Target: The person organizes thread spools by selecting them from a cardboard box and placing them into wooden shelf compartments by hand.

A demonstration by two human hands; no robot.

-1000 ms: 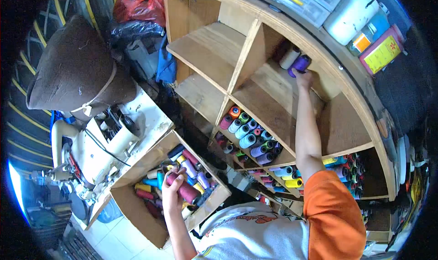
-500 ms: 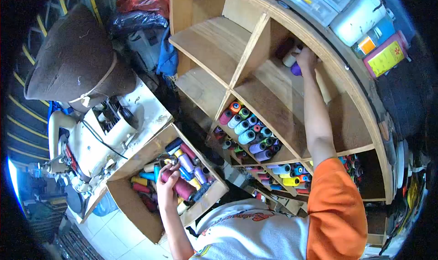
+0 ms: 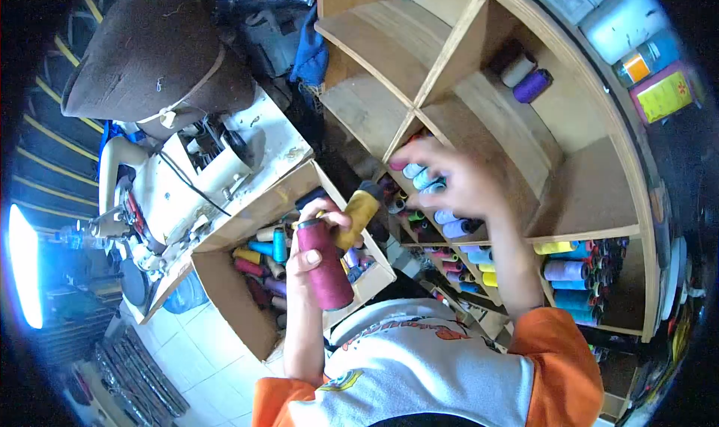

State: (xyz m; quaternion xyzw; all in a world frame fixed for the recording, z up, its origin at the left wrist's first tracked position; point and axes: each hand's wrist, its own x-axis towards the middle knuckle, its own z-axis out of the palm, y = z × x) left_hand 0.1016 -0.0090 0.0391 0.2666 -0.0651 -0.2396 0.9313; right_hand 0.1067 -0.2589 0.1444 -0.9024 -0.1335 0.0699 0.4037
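My left hand (image 3: 301, 271) is closed around a maroon thread spool (image 3: 328, 273), above the cardboard box. A mustard-yellow thread spool (image 3: 359, 214) sticks out past its fingers and is gripped along with it. My right hand (image 3: 468, 181), smeared by motion, has its fingers apart with nothing in them. It passes in front of the wooden shelf and hides part of a lower compartment of spools. A purple thread spool (image 3: 532, 86) and a white thread spool (image 3: 517, 69) rest side by side in the upper right compartment, a darker one behind them.
The cardboard box (image 3: 231, 300) holds several coloured spools. Behind it stands a white sewing machine (image 3: 187, 180) on its table. Lower shelf compartments (image 3: 479, 245) carry rows of spools. Plastic containers (image 3: 622, 26) sit on the shelf's top.
My right hand has let go of the purple spool and drawn back down and left from the upper compartment. My left hand has risen slightly and now grips a yellow spool too.
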